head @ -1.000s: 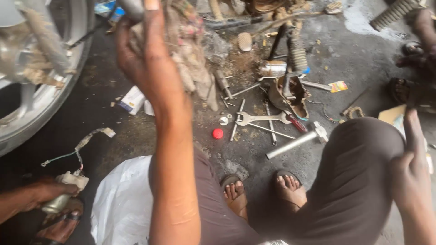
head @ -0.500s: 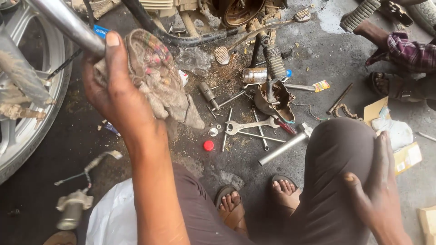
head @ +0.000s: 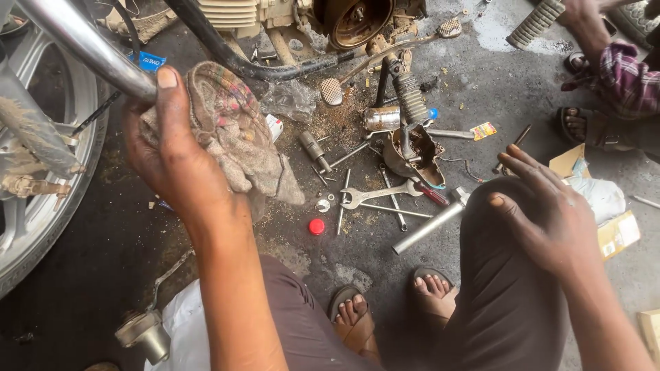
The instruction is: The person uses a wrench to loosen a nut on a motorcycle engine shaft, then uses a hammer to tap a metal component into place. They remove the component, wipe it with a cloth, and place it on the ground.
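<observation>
Oil-darkened concrete floor [head: 82, 275] is spreading under everything, gritty and strewn with tools beside a stripped motorcycle engine [head: 344, 20]. Taking the red bottle cap [head: 316, 226] as landmark: up and to its left, the left hand [head: 165, 151] is clamping a frayed, checked cotton rag [head: 237, 137] against a smooth chrome tube [head: 82, 45], thumb pressing up at the tube's underside. The right hand [head: 546, 213] is lying far to the cap's right, fingers spread loosely and gripping nothing, resting on the person's dark-trousered knee [head: 502, 288]. To my eye, wiping well here is calling for wrapping the cloth fully around the round tube and drawing it along its length, keeping loose threads away from the cast alloy wheel [head: 34, 192] left of the cap. Just right of the cap, a flat steel combination spanner [head: 375, 196] is lying among thin rods, and a long socket bar [head: 430, 227] beyond it.
</observation>
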